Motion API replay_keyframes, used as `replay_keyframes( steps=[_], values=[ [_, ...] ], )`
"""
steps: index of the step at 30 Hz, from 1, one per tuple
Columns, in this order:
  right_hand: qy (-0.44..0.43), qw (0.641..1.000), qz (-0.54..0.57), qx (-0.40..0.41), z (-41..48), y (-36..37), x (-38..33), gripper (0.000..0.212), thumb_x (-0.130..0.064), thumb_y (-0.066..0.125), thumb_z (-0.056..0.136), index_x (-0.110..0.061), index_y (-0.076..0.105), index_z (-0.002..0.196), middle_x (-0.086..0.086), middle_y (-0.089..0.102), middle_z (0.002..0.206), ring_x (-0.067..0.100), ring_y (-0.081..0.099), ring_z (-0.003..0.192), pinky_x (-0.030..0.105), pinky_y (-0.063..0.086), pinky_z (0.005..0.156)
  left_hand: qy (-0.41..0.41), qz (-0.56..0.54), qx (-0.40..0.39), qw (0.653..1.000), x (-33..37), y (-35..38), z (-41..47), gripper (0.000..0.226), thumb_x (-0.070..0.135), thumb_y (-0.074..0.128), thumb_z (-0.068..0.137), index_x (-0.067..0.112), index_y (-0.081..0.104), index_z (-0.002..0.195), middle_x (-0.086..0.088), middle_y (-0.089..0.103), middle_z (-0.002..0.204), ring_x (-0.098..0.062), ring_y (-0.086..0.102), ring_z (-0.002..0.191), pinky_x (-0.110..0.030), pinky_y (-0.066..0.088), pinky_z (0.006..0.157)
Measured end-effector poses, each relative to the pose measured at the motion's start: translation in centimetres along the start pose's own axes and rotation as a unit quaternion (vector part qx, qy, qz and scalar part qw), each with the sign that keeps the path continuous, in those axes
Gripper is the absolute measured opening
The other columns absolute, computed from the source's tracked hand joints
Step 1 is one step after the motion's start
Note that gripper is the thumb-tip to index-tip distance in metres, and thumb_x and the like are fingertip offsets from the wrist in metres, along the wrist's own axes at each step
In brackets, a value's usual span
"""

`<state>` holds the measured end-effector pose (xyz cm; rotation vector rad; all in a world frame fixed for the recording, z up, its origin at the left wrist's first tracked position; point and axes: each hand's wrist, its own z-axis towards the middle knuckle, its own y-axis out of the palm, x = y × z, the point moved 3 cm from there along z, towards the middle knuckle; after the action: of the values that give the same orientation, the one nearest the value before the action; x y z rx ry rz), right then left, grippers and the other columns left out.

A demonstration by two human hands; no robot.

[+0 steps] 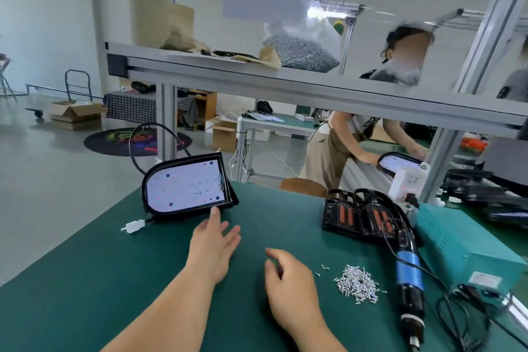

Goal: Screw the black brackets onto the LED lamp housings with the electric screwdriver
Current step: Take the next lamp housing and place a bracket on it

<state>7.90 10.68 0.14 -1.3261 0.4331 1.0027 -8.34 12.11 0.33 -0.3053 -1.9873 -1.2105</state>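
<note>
The lamp (185, 187) lies at the far left of the green mat (85, 280), propped with its white LED board tilted up toward the camera inside a black rim. The left hand (213, 248) reaches to the lamp's near edge with its fingers straight and spread, gripping nothing; the index fingertip (213, 211) touches the rim near its right corner. The right hand (288, 283) hovers over the mat nearer the camera than the lamp and to its right, fingers loosely curled and relaxed, thumb out, closed on nothing. A white plug (134, 226) on a black lead lies just below the lamp's left end. Well right of the lamp, and nearer than it, sits a loose pile of screws (357, 284), with the screwdriver (408, 274) lying just beyond it, blue-banded, tip toward the camera, untouched. Level with the lamp's near edge, far to its right, rests a stack of black parts (357, 217) with orange inserts; whether they are brackets or housings I cannot tell. A teal box (463, 243) stands further right. Above the lamp, a shelf (257, 71) carries a bag of screws (303, 51).
</note>
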Motion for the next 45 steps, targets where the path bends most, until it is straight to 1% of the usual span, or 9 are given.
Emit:
replay_keyframes(
  steps=[4,7,12,21,25,29,37,41,45],
  values=[
    [-0.002,1.000,0.019,-0.003,-0.1,0.1,0.4,0.023,-0.028,0.054,0.098,-0.029,0.069,0.115,-0.013,0.069,0.087,-0.008,0.058,0.073,0.002,0.038,0.067,-0.037,-0.131,0.029,0.990,1.8,-0.8,2.2,0.066,0.048,0.052,0.098,0.016,0.031,0.151,-0.019,0.051,0.142,-0.031,0.055,0.123,-0.036,0.045,0.096],
    [0.005,0.999,0.041,-0.010,-0.2,0.0,0.5,0.017,-0.027,0.055,0.097,-0.035,0.067,0.105,-0.012,0.061,0.068,-0.006,0.057,0.062,0.008,0.040,0.061,-0.041,-0.113,0.045,0.992,2.5,-0.8,2.9,0.043,0.036,0.051,0.102,0.016,0.044,0.139,-0.016,0.056,0.137,-0.028,0.056,0.126,-0.035,0.045,0.093],
    [0.015,0.998,0.058,-0.023,-0.3,-0.1,0.4,0.016,-0.025,0.055,0.097,-0.040,0.062,0.097,-0.007,0.065,0.069,0.006,0.063,0.068,0.015,0.047,0.067,-0.030,-0.075,0.069,0.994,2.5,-0.2,2.2,0.015,0.017,0.043,0.106,0.005,0.048,0.114,-0.019,0.059,0.116,-0.029,0.061,0.104,-0.034,0.048,0.086],
    [0.022,0.995,0.099,-0.014,-0.3,-0.2,0.4,0.015,-0.026,0.059,0.095,-0.041,0.062,0.091,-0.002,0.064,0.066,0.016,0.065,0.065,0.034,0.056,0.069,-0.049,-0.149,0.083,0.984,1.9,0.1,-0.3,0.017,0.004,0.044,0.102,-0.001,0.051,0.118,-0.021,0.062,0.096,-0.029,0.063,0.082,-0.032,0.062,0.061],
    [0.032,0.988,0.151,-0.010,-0.2,-0.3,0.6,0.011,-0.026,0.060,0.095,-0.034,0.066,0.092,-0.001,0.064,0.059,0.006,0.054,0.045,0.025,0.048,0.054,-0.068,-0.158,0.085,0.981,1.3,0.7,-1.4,0.020,0.002,0.043,0.101,-0.002,0.054,0.117,-0.021,0.064,0.108,-0.029,0.065,0.082,-0.029,0.061,0.053],
    [0.048,0.977,0.205,-0.014,-0.4,-0.5,0.3,0.011,-0.022,0.061,0.096,-0.025,0.069,0.090,0.000,0.061,0.057,0.006,0.052,0.039,0.018,0.042,0.045,-0.092,-0.140,0.080,0.983,1.2,1.3,-2.3,0.014,-0.001,0.044,0.098,-0.007,0.056,0.098,-0.021,0.066,0.093,-0.031,0.066,0.082,-0.032,0.058,0.045],
    [0.098,0.940,0.327,0.002,0.1,-0.5,0.5,0.015,-0.031,0.061,0.095,-0.025,0.069,0.106,0.000,0.069,0.069,0.013,0.059,0.054,0.021,0.046,0.049,-0.079,-0.205,0.047,0.974,-2.4,3.0,-4.7,0.018,-0.001,0.048,0.098,-0.005,0.059,0.084,-0.018,0.068,0.078,-0.023,0.066,0.081,-0.032,0.051,0.089],
    [0.072,0.918,0.391,0.011,0.5,-0.7,0.7,0.073,-0.060,0.061,0.070,-0.039,0.046,0.138,0.000,0.076,0.103,0.018,0.069,0.106,0.042,0.051,0.101,-0.074,-0.132,-0.006,0.988,-5.1,3.9,-5.5,0.013,0.001,0.051,0.098,-0.006,0.062,0.098,-0.022,0.068,0.093,-0.025,0.066,0.085,-0.032,0.060,0.080],
    [0.057,0.851,0.521,-0.002,0.4,-1.5,0.0,0.121,-0.089,0.068,0.047,-0.026,0.041,0.146,0.001,0.068,0.127,0.018,0.065,0.118,0.041,0.051,0.101,0.068,0.078,-0.114,0.988,-5.8,4.5,-6.3,0.014,0.016,0.068,0.089,0.023,0.076,0.097,-0.005,0.077,0.098,-0.017,0.071,0.086,-0.032,0.060,0.074]
  ],
)
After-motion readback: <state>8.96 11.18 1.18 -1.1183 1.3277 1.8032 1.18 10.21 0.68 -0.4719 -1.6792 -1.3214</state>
